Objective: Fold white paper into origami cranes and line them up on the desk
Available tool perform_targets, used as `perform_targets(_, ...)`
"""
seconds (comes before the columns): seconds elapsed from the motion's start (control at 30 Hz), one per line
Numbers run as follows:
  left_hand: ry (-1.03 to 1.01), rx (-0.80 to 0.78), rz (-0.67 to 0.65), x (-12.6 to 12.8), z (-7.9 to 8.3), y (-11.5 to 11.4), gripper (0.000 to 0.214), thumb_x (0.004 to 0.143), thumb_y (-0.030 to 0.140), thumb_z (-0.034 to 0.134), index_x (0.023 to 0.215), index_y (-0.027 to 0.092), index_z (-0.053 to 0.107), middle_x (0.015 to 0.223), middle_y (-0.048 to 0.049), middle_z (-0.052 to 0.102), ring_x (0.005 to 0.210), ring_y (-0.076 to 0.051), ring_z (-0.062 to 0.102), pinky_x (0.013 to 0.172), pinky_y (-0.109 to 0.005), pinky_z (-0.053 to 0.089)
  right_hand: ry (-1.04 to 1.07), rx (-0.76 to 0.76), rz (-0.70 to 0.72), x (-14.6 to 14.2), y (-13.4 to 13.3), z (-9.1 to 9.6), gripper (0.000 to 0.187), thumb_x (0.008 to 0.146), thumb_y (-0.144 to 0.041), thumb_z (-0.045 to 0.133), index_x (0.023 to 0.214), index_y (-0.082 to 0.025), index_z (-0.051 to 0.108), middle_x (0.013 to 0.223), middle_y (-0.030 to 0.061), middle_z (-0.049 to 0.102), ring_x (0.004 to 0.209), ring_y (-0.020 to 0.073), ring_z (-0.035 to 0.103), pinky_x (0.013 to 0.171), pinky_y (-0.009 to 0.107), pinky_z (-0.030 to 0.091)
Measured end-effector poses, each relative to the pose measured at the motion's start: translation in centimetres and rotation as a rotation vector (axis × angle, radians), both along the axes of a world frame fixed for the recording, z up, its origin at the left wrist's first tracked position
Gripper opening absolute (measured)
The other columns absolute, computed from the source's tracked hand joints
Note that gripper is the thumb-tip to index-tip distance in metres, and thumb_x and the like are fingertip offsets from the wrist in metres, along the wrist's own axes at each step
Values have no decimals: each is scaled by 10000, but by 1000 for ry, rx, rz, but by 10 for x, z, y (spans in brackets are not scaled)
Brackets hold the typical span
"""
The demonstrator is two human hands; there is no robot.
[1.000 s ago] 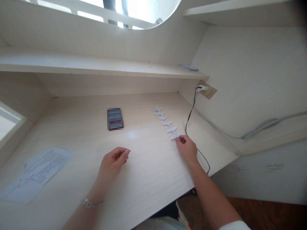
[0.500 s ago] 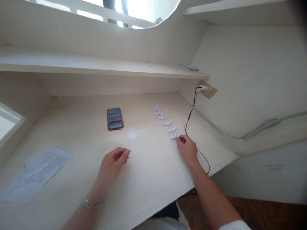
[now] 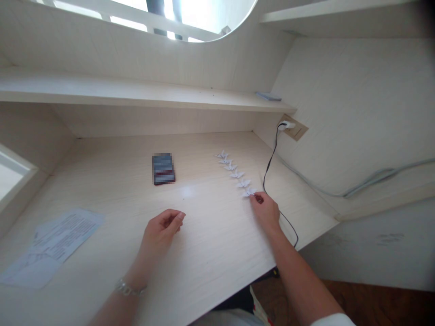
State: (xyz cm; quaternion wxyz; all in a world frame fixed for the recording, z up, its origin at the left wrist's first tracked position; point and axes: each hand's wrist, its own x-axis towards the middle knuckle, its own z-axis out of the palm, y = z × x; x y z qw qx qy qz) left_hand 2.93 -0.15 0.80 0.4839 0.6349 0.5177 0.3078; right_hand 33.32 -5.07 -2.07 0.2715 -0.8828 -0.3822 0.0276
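Several small white folded paper cranes (image 3: 234,172) lie in a slanted row on the pale wooden desk (image 3: 210,244). My right hand (image 3: 267,210) rests at the near end of the row, its fingertips pinching the nearest paper crane (image 3: 249,192). My left hand (image 3: 161,228) lies on the desk to the left, fingers loosely curled and holding nothing, with a bracelet on its wrist.
A dark phone-sized object (image 3: 163,168) lies at the desk's middle back. Printed paper sheets (image 3: 50,244) sit at the left front. A black cable (image 3: 270,167) runs from a wall socket (image 3: 292,127) past my right hand over the desk edge. A shelf (image 3: 136,93) hangs above.
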Motion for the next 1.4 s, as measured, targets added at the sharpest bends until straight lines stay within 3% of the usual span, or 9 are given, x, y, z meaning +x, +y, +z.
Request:
perform_targets(0.33, -17, 8, -10, 0, -2, 1, 292, 731, 433, 533, 759, 156, 622, 621, -17, 599, 594, -147, 547, 556, -233, 412, 3, -1, 0, -1, 1, 0, 299, 745, -435, 484, 885, -224, 642, 758, 24, 650, 691, 175, 571, 580, 268, 376)
perform_targets(0.53, -7, 6, -28, -1, 0, 1, 293, 735, 443, 521, 745, 164, 611, 610, -9, 590, 581, -144, 540, 548, -232, 406, 41, 112, 13, -5, -10, 1, 287, 729, -435, 507, 828, -188, 617, 722, 35, 643, 647, 174, 569, 612, 274, 403)
perform_targets(0.67, 45, 47, -66, -3, -3, 1, 270, 738, 423, 518, 730, 173, 619, 624, -12, 600, 596, -151, 543, 550, -236, 398, 81, 117, 116, -33, -26, 2, 294, 765, -449, 466, 770, -186, 598, 698, 40, 640, 618, 175, 562, 604, 275, 404)
perform_targets(0.77, 76, 80, -97, -3, -3, 0, 259, 730, 412, 519, 763, 184, 637, 681, -23, 637, 631, -166, 564, 583, -250, 410, 77, 70, 337, -66, -28, 3, 243, 794, -397, 450, 772, -209, 603, 730, 19, 645, 645, 160, 561, 615, 256, 393)
perform_targets(0.93, 229, 139, -218, -5, 5, -2, 268, 751, 410, 471, 768, 204, 642, 720, -31, 660, 658, -184, 586, 612, -269, 415, 52, -13, 570, -114, 2, 9, 195, 810, -351, 456, 810, -245, 619, 768, -15, 659, 702, 137, 576, 625, 228, 368)
perform_targets(1.1, 414, 201, -288, -13, 10, 0, 268, 748, 389, 452, 766, 216, 655, 725, -52, 674, 678, -213, 602, 613, -278, 405, 6, -118, 605, -140, 32, 13, 256, 827, -423, 425, 864, -273, 630, 799, -11, 681, 746, 159, 597, 639, 251, 362)
perform_targets(1.27, 519, 195, -178, -33, 14, 7, 278, 719, 406, 472, 789, 226, 671, 774, -57, 688, 724, -225, 613, 650, -288, 420, 37, -81, 670, -139, 34, 13, 267, 836, -417, 418, 853, -269, 639, 834, -9, 685, 771, 159, 605, 654, 248, 373)
perform_targets(1.4, 659, 226, 57, -84, 16, 16, 338, 714, 463, 472, 865, 220, 653, 842, -43, 681, 748, -206, 617, 694, -281, 439, 71, -59, 679, -134, 33, 12, 250, 826, -408, 435, 831, -274, 646, 806, -22, 687, 758, 157, 606, 641, 242, 373)
